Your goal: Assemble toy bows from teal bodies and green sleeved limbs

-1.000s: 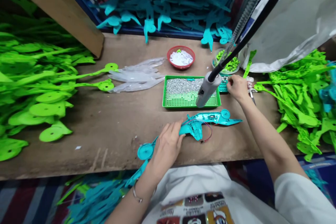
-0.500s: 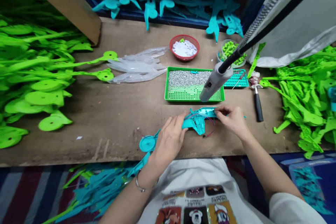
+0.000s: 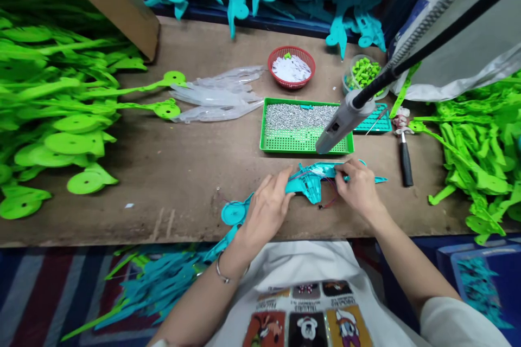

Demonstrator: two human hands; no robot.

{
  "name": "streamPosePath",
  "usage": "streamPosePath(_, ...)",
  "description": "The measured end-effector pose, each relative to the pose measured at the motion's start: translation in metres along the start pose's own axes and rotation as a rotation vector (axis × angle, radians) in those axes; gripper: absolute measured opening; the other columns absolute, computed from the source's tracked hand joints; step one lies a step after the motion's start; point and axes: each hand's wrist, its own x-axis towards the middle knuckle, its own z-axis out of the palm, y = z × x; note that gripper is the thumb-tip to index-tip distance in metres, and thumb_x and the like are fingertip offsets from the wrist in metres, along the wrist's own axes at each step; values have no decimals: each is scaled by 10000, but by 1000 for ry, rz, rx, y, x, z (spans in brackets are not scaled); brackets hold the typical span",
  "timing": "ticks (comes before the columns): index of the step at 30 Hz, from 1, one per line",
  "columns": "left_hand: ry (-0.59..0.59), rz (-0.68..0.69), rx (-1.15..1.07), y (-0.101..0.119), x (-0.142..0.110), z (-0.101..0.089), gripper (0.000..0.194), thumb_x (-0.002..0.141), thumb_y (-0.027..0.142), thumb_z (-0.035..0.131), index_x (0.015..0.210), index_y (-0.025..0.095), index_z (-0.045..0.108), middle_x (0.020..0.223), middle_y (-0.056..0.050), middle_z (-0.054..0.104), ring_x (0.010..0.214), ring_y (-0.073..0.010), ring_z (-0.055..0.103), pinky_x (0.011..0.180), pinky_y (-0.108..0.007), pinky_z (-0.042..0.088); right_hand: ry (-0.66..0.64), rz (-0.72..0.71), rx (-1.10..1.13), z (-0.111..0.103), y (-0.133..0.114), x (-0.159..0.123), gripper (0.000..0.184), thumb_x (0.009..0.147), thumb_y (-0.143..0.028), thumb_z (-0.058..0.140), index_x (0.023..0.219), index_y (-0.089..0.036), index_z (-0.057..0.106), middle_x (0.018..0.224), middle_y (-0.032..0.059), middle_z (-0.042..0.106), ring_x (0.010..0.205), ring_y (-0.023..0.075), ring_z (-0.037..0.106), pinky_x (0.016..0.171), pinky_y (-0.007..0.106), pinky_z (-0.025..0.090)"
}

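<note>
Here, both hands (image 3: 309,198) apparently gripping the teal toy shell (image 3: 313,181) near the bench edge (image 3: 122,236).

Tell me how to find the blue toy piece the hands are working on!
Start at the brown wooden table, then find the green tray of tiny silver bits in its middle. Just in front of it, between the left hand and right hand, lies the teal toy shell. Unlike the piled teal and green pieces, it lies alone with thin red wires showing.

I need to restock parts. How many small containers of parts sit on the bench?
4: a red basket at the back, a clear tub right of it, a green tray mid-bench, and a teal tray partly hidden by the hanging tool.
</note>
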Motion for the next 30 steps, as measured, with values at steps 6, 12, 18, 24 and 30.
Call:
streamPosePath(6,-49,-60,-93,-10,-1,-2,555,950,157,611,1472,219,432,1258,-132,664,1166,-296,645,997,-452,544,11,-52,74,11,-4,-24,334,989,-187,468,1169,-177,749,1043,132,630,950,252,573,874,444,482)
streamPosePath(12,-121,-24,-84,-24,6,-9,421,960,198,615,1371,200,523,1243,-118,685,1148,-288,649,983,-443,537,-93,16,313,-14,5,-23,314,987,-247,499,1167,-226,756,1106,101,690,1032,245,652,928,441,531)
streamPosePath(18,-186,118,-47,-40,12,-20,308,978,307,625,1262,189,616,1203,-96,698,1142,-279,623,1005,-443,510,111,226,365,-33,25,-38,337,891,-182,556,1192,-232,699,1080,62,764,965,225,721,879,400,579)
streamPosePath(24,-147,83,28,-42,16,-23,306,1025,320,536,1280,167,612,1214,-117,688,1143,-274,615,1018,-464,495,45,92,163,-22,12,-40,315,853,-166,578,1146,-227,676,1107,78,752,1021,257,703,896,416,570)
streamPosePath(30,159,20,-66,-6,-16,-16,133,1025,260,543,1049,179,645,997,-78,697,947,-214,642,876,-367,522,15,246,305,-11,-20,-68,112,867,-251,652,978,-246,653,840,27,737,673,188,692,670,337,577)
